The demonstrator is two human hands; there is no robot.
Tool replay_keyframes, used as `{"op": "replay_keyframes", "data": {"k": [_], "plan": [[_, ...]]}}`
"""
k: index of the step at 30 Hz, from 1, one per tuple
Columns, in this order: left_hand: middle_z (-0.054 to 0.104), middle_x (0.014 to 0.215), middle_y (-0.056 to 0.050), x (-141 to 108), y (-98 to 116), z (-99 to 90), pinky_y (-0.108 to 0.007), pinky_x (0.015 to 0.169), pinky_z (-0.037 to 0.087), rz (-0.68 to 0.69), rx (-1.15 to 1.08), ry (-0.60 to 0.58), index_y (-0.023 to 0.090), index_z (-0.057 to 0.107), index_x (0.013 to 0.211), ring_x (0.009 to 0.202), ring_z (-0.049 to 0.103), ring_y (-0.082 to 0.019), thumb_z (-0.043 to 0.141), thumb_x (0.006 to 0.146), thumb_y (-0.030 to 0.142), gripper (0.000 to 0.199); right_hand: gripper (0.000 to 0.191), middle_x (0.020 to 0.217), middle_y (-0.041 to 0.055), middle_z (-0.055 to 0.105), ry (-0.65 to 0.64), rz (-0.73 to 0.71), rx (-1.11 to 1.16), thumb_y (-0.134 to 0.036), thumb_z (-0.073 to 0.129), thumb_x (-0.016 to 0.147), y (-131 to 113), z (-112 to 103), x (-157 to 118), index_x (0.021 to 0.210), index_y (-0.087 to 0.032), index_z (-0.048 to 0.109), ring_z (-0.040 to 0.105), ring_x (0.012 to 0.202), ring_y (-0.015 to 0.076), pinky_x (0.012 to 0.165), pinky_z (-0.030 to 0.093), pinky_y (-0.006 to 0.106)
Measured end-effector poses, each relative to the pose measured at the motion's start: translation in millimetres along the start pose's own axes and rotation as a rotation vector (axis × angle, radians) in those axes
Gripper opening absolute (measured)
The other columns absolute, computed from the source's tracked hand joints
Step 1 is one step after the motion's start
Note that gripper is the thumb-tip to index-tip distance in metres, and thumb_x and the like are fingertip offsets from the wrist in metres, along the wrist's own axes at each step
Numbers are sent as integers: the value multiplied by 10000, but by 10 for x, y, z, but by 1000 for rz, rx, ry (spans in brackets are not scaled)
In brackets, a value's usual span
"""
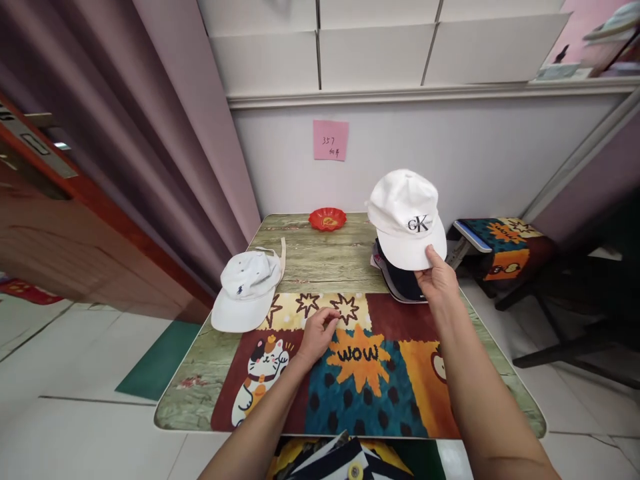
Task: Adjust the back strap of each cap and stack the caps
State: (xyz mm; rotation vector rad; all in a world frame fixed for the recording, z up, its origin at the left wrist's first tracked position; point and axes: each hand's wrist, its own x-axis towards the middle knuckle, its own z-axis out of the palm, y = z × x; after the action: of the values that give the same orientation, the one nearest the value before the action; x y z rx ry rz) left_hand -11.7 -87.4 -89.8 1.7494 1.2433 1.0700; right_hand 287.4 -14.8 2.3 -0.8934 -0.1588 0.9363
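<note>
A white cap with black CK letters (406, 215) is pinched by its brim in my right hand (438, 275), above the right side of the table. Beneath it, a dark cap (400, 283) shows partly, perhaps with others under it. My left hand (320, 332) rests over the patterned cloth (360, 387), its thumb and fingers curled together; nothing can be made out between them. On the table's left side lies another white cap (249, 283) with a small dark logo, its strap sticking up at the back.
A red scalloped dish (327, 219) sits at the back of the wooden table (310, 257). Behind is a wall with a pink note (331, 141). A curtain (185, 100) and door stand at left, with a smaller cloth-covered table (505, 233) and dark chair at right.
</note>
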Motion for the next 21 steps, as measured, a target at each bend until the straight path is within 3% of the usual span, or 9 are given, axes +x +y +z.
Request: {"op": "replay_keyframes", "data": {"k": [4, 7, 10, 12, 17, 21], "plan": [[717, 925, -48, 11, 16, -12, -332, 847, 499, 42, 46, -1, 210, 678, 876, 910, 665, -199, 559, 880, 237, 122, 306, 1187, 93, 745, 279, 40, -120, -129, 792, 740, 223, -372, 188, 1027, -145, 686, 718, 1091, 236, 905, 624, 385], [715, 929, -48, 21, 14, -19, -332, 848, 503, 52, 45, -11, 212, 674, 882, 908, 666, -198, 555, 885, 234, 121, 279, 1204, 79, 740, 261, 22, -126, -209, 775, 791, 310, -539, 259, 1049, -174, 675, 710, 1117, 232, 913, 620, 389], [712, 933, -50, 19, -1, -29, -334, 849, 501, 61, 47, -25, 214, 665, 883, 913, 664, -198, 551, 891, 236, 116, 253, 1222, 77, 733, 125, -17, -68, -264, 738, 844, 276, -557, 336, 1076, -185, 674, 691, 1158, 223, 941, 607, 387], [709, 936, -51, 18, -14, -35, -335, 848, 501, 62, 47, -30, 214, 659, 883, 916, 662, -199, 548, 895, 239, 114, 293, 1220, 83, 732, 103, -56, -66, -253, 762, 812, 249, -551, 376, 1082, -178, 675, 690, 1156, 233, 942, 607, 399], [708, 930, -48, 25, -36, -39, -339, 860, 502, 59, 39, -29, 213, 658, 878, 922, 667, -199, 549, 899, 244, 115, 359, 1136, 105, 745, 328, -68, -214, -249, 831, 675, 339, -645, 341, 978, -152, 665, 719, 1062, 270, 866, 633, 430], [710, 943, -52, 25, -39, -42, -342, 874, 502, 53, 28, -41, 214, 665, 887, 946, 670, -203, 545, 903, 253, 127, 374, 1150, 99, 728, 357, -95, -218, -286, 811, 657, 441, -727, 261, 969, -164, 645, 710, 1049, 249, 861, 630, 406]]}}
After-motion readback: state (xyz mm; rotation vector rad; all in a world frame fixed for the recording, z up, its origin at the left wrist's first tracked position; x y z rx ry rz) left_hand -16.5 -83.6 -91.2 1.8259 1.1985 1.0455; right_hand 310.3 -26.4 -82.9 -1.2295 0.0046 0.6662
